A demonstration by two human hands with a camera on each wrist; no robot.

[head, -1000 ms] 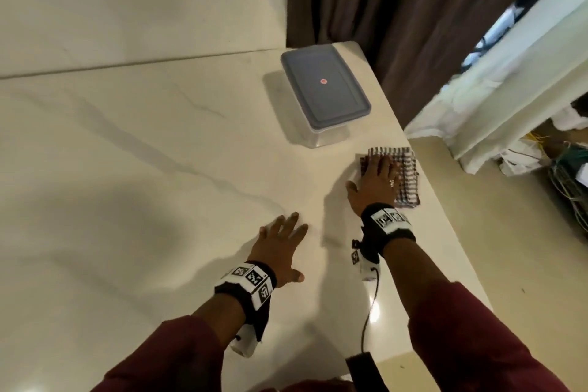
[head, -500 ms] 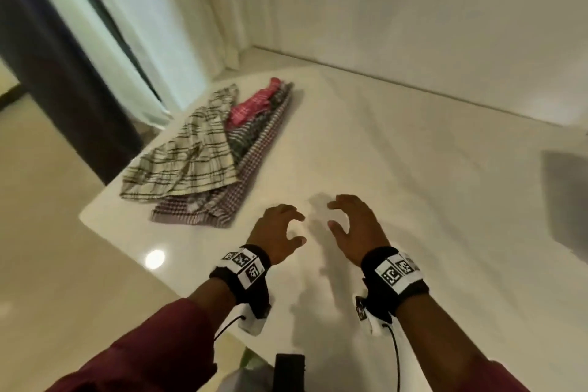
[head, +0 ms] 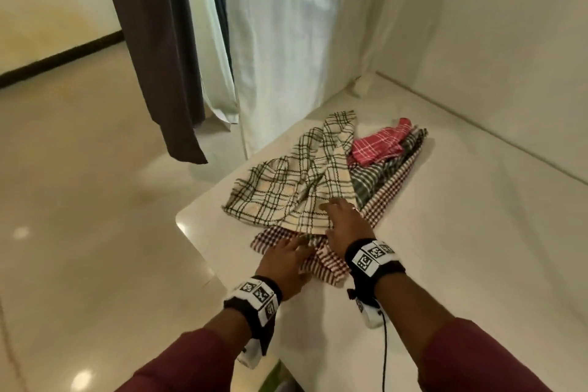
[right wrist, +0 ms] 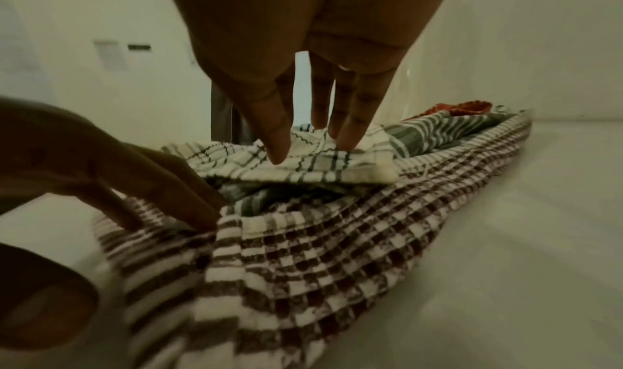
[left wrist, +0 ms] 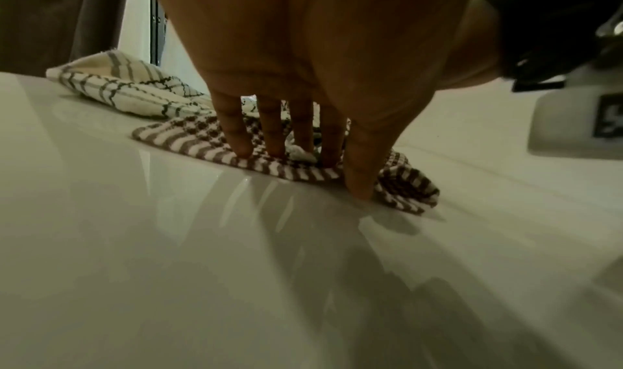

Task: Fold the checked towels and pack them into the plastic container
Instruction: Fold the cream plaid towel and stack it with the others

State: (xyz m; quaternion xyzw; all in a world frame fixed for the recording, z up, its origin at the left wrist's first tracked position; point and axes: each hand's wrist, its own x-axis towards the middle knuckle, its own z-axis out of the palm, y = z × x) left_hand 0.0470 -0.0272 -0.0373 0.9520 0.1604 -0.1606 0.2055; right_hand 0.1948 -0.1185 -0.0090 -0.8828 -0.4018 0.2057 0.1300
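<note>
Lying near the surface (head: 477,232)'s left corner, the pile of checked towels (head: 375,181) runs its length away from the person. The right hand (head: 345,221), fingers straight, rests on the cream towel (head: 286,194); the left hand (head: 286,259), nearer, presses flat on the maroon towel (head: 331,259).

Head view bright, floor glare; wrist views dim, greenish, blurred at edges.
</note>
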